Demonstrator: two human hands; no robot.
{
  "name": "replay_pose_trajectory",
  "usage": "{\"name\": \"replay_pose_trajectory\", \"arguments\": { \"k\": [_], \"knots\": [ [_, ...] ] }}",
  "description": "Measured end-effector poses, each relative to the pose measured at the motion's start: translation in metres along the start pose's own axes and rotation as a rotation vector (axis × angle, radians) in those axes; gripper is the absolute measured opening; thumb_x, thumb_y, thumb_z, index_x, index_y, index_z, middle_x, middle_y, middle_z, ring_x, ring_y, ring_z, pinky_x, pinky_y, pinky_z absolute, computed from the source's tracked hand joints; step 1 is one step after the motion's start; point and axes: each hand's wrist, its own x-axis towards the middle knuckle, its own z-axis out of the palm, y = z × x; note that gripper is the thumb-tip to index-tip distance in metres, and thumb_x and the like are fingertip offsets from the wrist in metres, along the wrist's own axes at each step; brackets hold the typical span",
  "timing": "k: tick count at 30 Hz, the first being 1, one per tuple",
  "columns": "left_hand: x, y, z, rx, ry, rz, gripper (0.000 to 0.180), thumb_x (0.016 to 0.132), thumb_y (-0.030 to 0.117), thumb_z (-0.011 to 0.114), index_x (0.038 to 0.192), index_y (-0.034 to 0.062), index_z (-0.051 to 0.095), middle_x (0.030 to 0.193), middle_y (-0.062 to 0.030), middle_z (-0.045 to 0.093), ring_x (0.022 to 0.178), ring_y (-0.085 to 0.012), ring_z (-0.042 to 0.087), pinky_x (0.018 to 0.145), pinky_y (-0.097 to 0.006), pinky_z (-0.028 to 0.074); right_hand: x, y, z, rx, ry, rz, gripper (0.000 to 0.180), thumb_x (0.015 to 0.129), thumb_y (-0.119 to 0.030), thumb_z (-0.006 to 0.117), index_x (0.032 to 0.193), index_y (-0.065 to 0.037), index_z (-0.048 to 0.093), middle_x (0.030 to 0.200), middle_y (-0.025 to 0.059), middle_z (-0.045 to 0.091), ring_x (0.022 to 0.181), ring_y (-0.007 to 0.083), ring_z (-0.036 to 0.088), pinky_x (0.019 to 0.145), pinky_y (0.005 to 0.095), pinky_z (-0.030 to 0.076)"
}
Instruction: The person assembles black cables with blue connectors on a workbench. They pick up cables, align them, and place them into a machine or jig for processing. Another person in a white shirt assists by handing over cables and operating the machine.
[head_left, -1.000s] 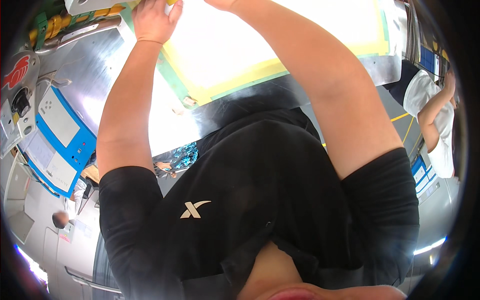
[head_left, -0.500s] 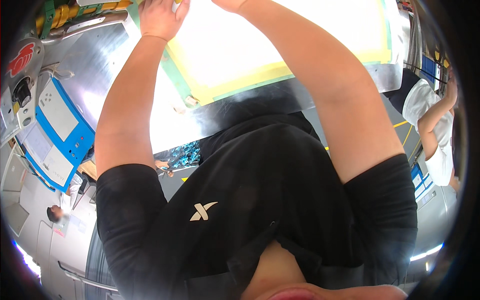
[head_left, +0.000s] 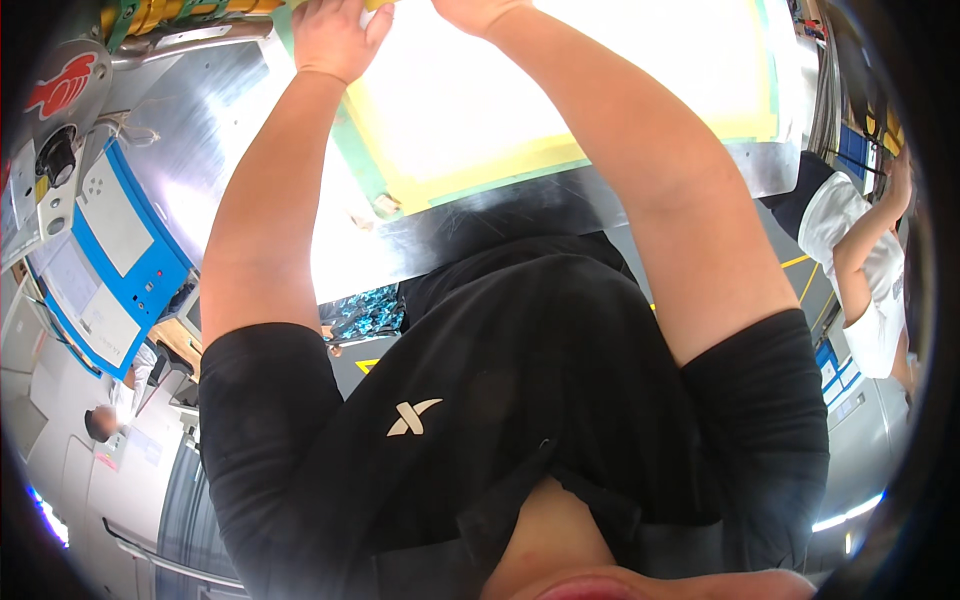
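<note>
A brightly lit white panel (head_left: 560,90), bordered by yellow tape (head_left: 480,182) and green tape (head_left: 352,150), lies on a shiny metal table (head_left: 480,225). At its far left corner my left hand (head_left: 335,38) rests flat over the taped border, fingers stretched out and thumb apart. A bit of yellow shows by its fingertips. Over the far part of the panel is my right hand (head_left: 478,14). The picture's upper edge and glare hide its fingers, so I cannot see whether it holds anything.
Left of the table stands a blue-and-white control box (head_left: 130,260), below a black knob (head_left: 57,160) on a metal plate. Yellow fittings (head_left: 190,12) run along the far left edge. A person in white (head_left: 860,260) works at the right; another person (head_left: 120,405) is at the lower left.
The view has shifted slightly, so both hands and the table appear a little lower and further right. My hands stay at almost the same places over the panel.
</note>
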Motion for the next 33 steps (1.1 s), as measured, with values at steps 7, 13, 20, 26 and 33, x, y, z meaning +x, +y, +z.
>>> {"name": "replay_pose_trajectory", "arguments": {
  "k": [7, 13, 20, 26, 33],
  "knots": [
    [0.0011, 0.0014, 0.0010, 0.019, -0.037, -0.021, 0.065, 0.093, 0.042, 0.062, 0.142, -0.0004, 0.055, 0.142, -0.0233, 0.056, 0.130, -0.0420, 0.051, 0.113, -0.053, 0.036, 0.0014, -0.0011, 0.0007, -0.034, 0.021, -0.004, 0.041, 0.095, -0.017, 0.051, 0.133, -0.008, 0.065, 0.118, 0.0095, 0.066, 0.080, 0.0250, 0.072, 0.071, 0.0404, 0.056],
    [-0.0016, 0.0008, 0.0027, 0.035, -0.082, -0.046, 0.066, 0.094, 0.044, 0.059, 0.143, -0.0004, 0.054, 0.145, -0.0228, 0.054, 0.132, -0.0415, 0.049, 0.114, -0.053, 0.035, 0.0012, -0.0055, -0.0054, -0.064, -0.032, 0.012, 0.041, 0.096, -0.018, 0.050, 0.133, -0.009, 0.064, 0.117, 0.0097, 0.066, 0.079, 0.0247, 0.071, 0.070, 0.0391, 0.056],
    [-0.0016, 0.0027, -0.0001, 0.058, -0.062, -0.027, 0.066, 0.095, 0.044, 0.058, 0.143, -0.0004, 0.054, 0.143, -0.0226, 0.056, 0.131, -0.0411, 0.050, 0.114, -0.053, 0.035, 0.0021, -0.0039, -0.0024, -0.053, -0.027, 0.007, 0.042, 0.096, -0.018, 0.050, 0.135, -0.009, 0.063, 0.120, 0.0106, 0.065, 0.079, 0.0248, 0.071, 0.070, 0.0400, 0.057],
    [-0.0041, 0.0027, 0.0038, 0.044, -0.064, -0.048, 0.064, 0.094, 0.043, 0.060, 0.141, 0.0009, 0.057, 0.141, -0.0206, 0.058, 0.128, -0.0399, 0.052, 0.112, -0.053, 0.037, 0.0011, -0.0051, -0.0010, -0.051, -0.035, 0.015, 0.042, 0.096, -0.017, 0.051, 0.135, -0.009, 0.063, 0.123, 0.0114, 0.064, 0.080, 0.0253, 0.072, 0.071, 0.0405, 0.057],
    [-0.0016, 0.0062, -0.0042, 0.064, -0.068, -0.034, 0.065, 0.092, 0.044, 0.062, 0.141, 0.0020, 0.057, 0.140, -0.0189, 0.059, 0.127, -0.0377, 0.053, 0.109, -0.052, 0.039, 0.0030, -0.0042, -0.0044, -0.055, -0.026, 0.007, 0.041, 0.096, -0.019, 0.053, 0.134, -0.009, 0.063, 0.125, 0.0109, 0.063, 0.079, 0.0252, 0.072, 0.069, 0.0402, 0.057]
  ]
}}
